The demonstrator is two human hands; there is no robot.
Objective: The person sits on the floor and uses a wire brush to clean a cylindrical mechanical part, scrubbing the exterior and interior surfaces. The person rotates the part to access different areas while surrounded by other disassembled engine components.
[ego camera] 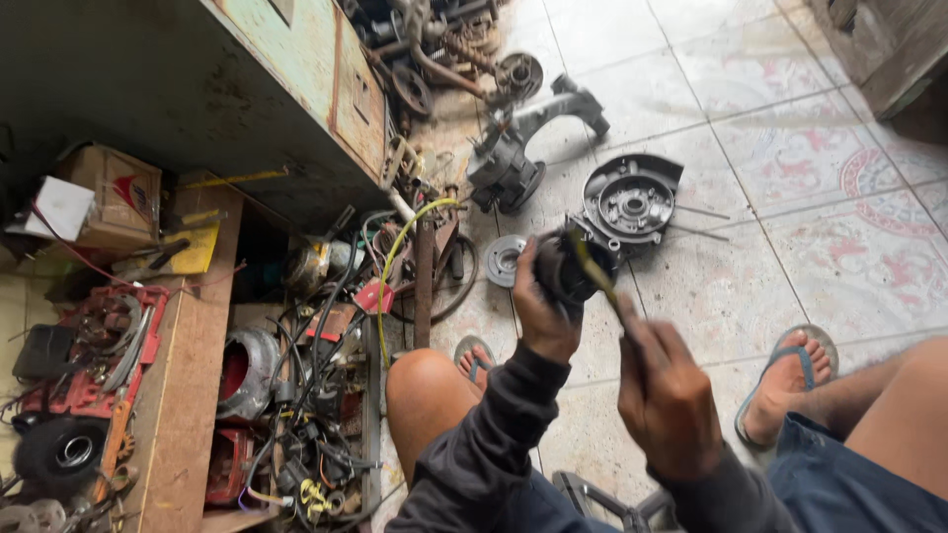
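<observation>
Head view: left hand [543, 311] clenched around a dark round engine part [565, 265], held up above the tiled floor [790, 128]; right hand [667, 395] gripping a thin yellowish tool [592, 274], tip laid against that part. Seemingly midway: round cover plate [629, 204], small disc [505, 260] and grey casing [513, 163] lying loose on the floor beyond; nothing refitted yet.

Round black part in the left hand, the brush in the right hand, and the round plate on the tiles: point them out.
Round black part [563, 268], head view, its dark side.
Brush [591, 271], head view, its yellowish shaft.
Round plate [628, 204], head view, its central hub.
</observation>
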